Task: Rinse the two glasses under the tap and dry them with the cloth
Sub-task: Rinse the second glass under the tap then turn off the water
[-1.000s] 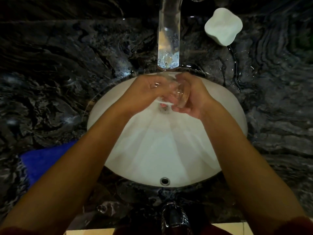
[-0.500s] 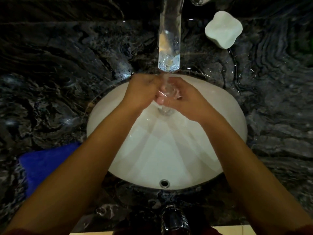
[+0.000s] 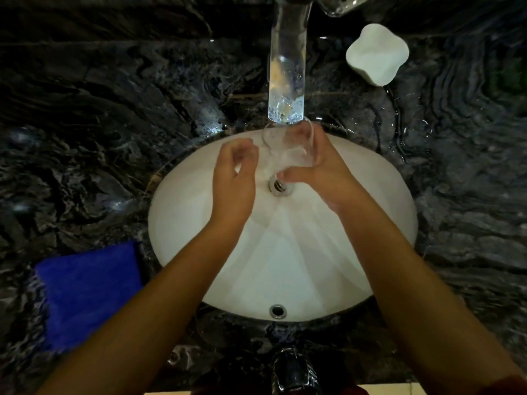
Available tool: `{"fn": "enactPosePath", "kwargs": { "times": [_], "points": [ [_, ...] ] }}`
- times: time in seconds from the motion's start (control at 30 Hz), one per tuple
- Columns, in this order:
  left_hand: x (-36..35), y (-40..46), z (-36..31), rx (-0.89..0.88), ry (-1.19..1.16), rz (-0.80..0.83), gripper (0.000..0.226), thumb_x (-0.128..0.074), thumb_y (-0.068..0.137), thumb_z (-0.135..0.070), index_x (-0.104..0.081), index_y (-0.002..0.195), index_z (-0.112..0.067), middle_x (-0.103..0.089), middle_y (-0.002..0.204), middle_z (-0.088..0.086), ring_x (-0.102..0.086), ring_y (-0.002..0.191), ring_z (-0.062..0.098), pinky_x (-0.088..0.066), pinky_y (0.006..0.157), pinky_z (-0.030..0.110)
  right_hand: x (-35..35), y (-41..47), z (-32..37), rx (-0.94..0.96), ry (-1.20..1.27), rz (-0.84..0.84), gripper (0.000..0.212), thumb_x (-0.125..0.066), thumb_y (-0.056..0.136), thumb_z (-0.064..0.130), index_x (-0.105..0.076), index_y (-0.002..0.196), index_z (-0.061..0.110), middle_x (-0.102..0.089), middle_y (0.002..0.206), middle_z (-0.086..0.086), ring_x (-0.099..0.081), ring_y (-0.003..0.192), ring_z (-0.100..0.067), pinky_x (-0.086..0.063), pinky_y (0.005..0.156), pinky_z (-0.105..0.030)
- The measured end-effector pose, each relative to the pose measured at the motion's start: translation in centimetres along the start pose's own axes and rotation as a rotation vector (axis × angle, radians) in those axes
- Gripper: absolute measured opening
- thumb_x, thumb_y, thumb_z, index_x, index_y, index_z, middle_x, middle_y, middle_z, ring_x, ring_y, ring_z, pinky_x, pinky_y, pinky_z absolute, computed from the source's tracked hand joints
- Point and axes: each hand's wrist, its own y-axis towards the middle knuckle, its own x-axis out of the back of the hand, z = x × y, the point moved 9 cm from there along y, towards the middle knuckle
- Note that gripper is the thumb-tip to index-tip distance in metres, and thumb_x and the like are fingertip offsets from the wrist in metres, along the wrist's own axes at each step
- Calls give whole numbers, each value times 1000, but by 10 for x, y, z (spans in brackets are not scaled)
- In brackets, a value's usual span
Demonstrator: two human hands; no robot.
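Note:
My right hand (image 3: 322, 169) grips a clear glass (image 3: 285, 143) just under the tap spout (image 3: 286, 81), over the white sink basin (image 3: 299, 266). The glass is tilted with its open rim towards the spout. My left hand (image 3: 235, 175) hovers just left of the glass with its fingers loosely curled and nothing in it. A blue cloth (image 3: 88, 289) lies on the dark marble counter at the lower left. A second clear glass (image 3: 339, 4) shows only in part at the top edge, right of the tap.
A white soap bar (image 3: 376, 54) lies on the wet counter (image 3: 85, 124) at the upper right. The drain (image 3: 279, 186) sits below the glass and an overflow hole (image 3: 277, 311) near the basin's front. A dark shiny object (image 3: 293, 372) stands at the front edge.
My left hand has come off the glass and drawn back to the left. My right hand has turned the glass and lifted it closer to the spout.

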Motion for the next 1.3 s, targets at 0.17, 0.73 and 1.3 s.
{"fn": "enactPosePath", "kwargs": {
  "times": [0.17,0.73,1.3],
  "points": [
    [-48,-12,19,496,-502,456,55,-39,106,-50,-54,139,-9,-63,135,24,-64,121,41,-53,98,59,-17,-9,3,11,63,107,87,-84,67,-1,-46,144,15,-62,136,-10,-63,125,-23,-57,91,-34],
    [-34,12,-9,368,71,301,44,-62,86,-68,-71,108,-32,-76,105,-8,-73,95,20,-56,60,30,-13,24,67,132,-1049,-55,34,-82,80,40,-73,106,19,-60,84,7,-61,80,-17,-40,66,-28],
    [-17,18,-60,-303,40,30,11,-63,95,-14,-64,93,-25,-66,85,-19,-59,83,-7,-47,80,17,-50,-11,-36,-584,296,136,25,-63,99,22,-54,77,19,-41,44,3,-21,32,-6,-16,34,-16]
  ]
}}
